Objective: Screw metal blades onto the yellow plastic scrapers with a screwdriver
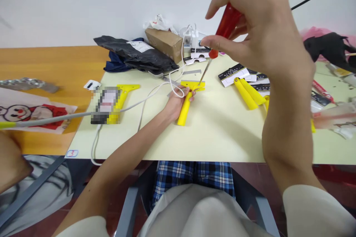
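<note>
The person sits at a pale yellow table (217,137), and the yellow scraper (187,100) lying flat near the middle of it is the thing both hands work on. The left hand (175,100) reaches in from the near edge and is clamped on that scraper, fingers curled around the handle just below its wide head. The right hand (264,33) is raised above and to the right of the scraper, its fingers closed together around the red handle of a screwdriver (222,35); the thin metal shaft slants down and left until its tip meets the scraper's head. A white cable (150,94) loops across the table just left of the scraper and passes by the left hand. Farther left of the scraper lies a second yellow scraper (125,94), beside a blurred patch. To the right of the scraper, well apart from it, rest more yellow handles (247,94) next to black-and-white cards (235,74). Behind the scraper, toward the wall, sit a black plastic bag (136,55) and a brown cardboard box (164,42).
</note>
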Demonstrator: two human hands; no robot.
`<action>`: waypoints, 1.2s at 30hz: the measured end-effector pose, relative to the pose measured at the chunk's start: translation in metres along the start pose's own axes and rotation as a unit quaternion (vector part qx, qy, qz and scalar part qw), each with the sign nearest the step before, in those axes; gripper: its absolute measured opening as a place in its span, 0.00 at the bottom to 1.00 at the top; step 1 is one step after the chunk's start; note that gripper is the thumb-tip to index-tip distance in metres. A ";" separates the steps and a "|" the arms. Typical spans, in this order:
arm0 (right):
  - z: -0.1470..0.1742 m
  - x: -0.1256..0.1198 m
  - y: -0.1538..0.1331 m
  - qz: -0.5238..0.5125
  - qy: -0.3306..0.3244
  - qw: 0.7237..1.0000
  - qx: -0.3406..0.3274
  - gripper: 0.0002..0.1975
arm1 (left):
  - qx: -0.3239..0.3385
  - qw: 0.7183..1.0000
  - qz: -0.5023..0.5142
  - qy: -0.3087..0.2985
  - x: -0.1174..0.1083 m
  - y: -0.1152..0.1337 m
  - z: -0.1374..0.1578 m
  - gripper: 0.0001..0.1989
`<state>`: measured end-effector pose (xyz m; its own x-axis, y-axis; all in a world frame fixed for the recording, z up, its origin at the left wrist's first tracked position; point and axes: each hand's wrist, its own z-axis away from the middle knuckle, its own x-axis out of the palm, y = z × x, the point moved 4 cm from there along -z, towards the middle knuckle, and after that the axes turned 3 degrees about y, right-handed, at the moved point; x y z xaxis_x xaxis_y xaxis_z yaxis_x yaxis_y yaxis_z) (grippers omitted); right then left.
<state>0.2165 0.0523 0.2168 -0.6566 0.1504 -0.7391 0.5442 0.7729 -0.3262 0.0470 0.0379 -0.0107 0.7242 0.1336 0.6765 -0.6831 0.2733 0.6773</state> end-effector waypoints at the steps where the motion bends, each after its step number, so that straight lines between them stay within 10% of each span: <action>1: 0.000 0.001 0.001 -0.003 -0.013 1.000 -0.002 0.15 | -0.001 1.000 -0.002 -0.001 -0.001 0.000 0.000 0.10; 36: 0.003 -0.003 0.007 -0.057 -0.058 0.996 0.030 0.14 | 0.033 0.999 0.007 -0.015 -0.007 -0.003 -0.005 0.14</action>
<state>0.2243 0.0557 0.2150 -0.6531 -0.0122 -0.7572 0.5019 0.7418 -0.4448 0.0446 0.0409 -0.0188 0.7128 0.1080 0.6930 -0.6979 0.2079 0.6854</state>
